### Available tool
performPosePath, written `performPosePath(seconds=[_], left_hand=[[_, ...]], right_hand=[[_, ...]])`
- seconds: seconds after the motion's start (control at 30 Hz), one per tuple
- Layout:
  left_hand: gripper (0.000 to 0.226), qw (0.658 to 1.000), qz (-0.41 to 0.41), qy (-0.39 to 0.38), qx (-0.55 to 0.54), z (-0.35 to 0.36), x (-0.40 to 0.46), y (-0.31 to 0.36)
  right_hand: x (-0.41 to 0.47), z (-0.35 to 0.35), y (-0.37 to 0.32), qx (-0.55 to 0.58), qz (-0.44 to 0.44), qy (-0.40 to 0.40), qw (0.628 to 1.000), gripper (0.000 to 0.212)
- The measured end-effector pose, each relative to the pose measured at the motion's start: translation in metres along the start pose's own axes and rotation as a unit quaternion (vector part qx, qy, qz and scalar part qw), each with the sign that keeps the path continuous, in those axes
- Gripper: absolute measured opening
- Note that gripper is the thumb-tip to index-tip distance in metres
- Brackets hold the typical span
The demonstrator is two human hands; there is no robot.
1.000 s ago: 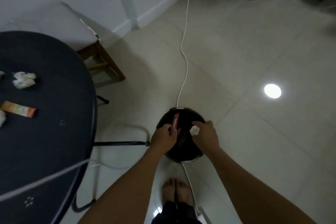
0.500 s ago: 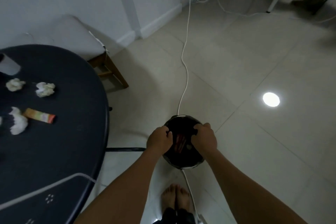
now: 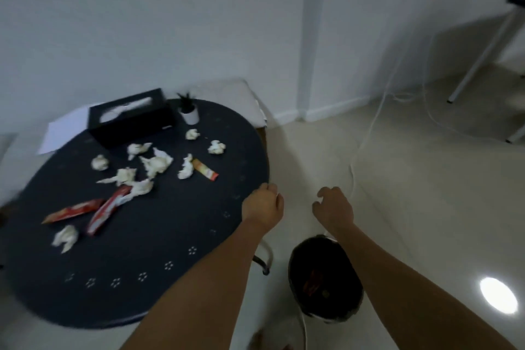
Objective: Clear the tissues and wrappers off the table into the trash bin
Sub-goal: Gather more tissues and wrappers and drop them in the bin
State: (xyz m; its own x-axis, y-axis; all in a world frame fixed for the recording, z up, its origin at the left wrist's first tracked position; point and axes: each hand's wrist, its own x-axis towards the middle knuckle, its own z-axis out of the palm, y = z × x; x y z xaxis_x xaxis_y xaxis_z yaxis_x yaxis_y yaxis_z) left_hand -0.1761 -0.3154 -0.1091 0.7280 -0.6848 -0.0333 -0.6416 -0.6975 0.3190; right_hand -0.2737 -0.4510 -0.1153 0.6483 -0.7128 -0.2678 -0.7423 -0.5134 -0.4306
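Observation:
The dark oval table (image 3: 159, 278) carries several crumpled white tissues, such as one (image 3: 155, 163) near its middle and one (image 3: 64, 237) at the front left. Two red wrappers (image 3: 106, 209) lie at the left and an orange wrapper (image 3: 205, 169) lies toward the right. The black trash bin (image 3: 325, 278) stands on the floor right of the table with a red wrapper inside. My left hand (image 3: 262, 204) hovers over the table's right edge, fingers curled, holding nothing I can see. My right hand (image 3: 333, 207) hangs above the bin, fingers loosely apart and empty.
A black tissue box (image 3: 130, 118) and a small potted plant (image 3: 189, 109) stand at the table's far side, with white paper (image 3: 64, 129) behind. A white cable (image 3: 366, 136) runs across the floor past the bin. White furniture legs (image 3: 480, 57) stand at the far right.
Both hands have lifted away from the bin after dropping the red wrapper and tissue in. My view has swung left and up, bringing the whole table into sight.

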Motion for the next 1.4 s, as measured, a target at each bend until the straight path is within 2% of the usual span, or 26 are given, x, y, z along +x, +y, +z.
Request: performPosePath(seconds=[0.17,0.3,0.47,0.53,0.63,0.73,0.8,0.9,1.2,1.4], left_hand=[[0.031,0.995,-0.089,0.054,0.000,-0.042,-0.009,-0.064],[0.029,0.981,-0.179,0.076,-0.025,-0.063,-0.016,-0.118],[0.024,0.947,-0.283,0.105,-0.106,-0.073,-0.016,-0.180],[0.027,0.934,-0.307,0.110,-0.146,-0.074,-0.010,-0.196],[0.038,0.933,-0.294,0.106,-0.179,-0.070,0.007,-0.217],[0.046,0.949,-0.238,0.093,-0.186,-0.063,0.021,-0.227],[0.047,0.959,-0.210,0.068,-0.179,-0.059,0.029,-0.232],[0.043,0.967,-0.194,0.051,-0.155,-0.055,0.037,-0.237],[0.022,0.955,-0.204,0.128,-0.171,-0.051,0.035,-0.226],[0.022,0.977,-0.120,0.094,-0.148,-0.036,0.036,-0.160]], right_hand=[[0.011,0.007,-0.076,0.016,-0.100,-0.010,0.995,0.031],[0.016,0.026,-0.132,0.023,-0.158,-0.045,0.986,0.024],[0.019,0.062,-0.192,0.041,-0.165,-0.079,0.982,0.019],[0.019,0.076,-0.208,0.061,-0.154,-0.084,0.983,0.025],[0.023,0.097,-0.230,0.065,-0.122,-0.083,0.987,0.030],[0.029,0.109,-0.242,0.040,-0.096,-0.067,0.992,0.038],[0.031,0.114,-0.246,0.015,-0.086,-0.050,0.995,0.034],[0.033,0.119,-0.248,0.014,-0.080,-0.032,0.996,0.025],[0.023,0.117,-0.235,0.083,-0.050,-0.011,0.995,0.015],[0.015,0.087,-0.170,0.133,0.013,0.052,0.990,0.017]])
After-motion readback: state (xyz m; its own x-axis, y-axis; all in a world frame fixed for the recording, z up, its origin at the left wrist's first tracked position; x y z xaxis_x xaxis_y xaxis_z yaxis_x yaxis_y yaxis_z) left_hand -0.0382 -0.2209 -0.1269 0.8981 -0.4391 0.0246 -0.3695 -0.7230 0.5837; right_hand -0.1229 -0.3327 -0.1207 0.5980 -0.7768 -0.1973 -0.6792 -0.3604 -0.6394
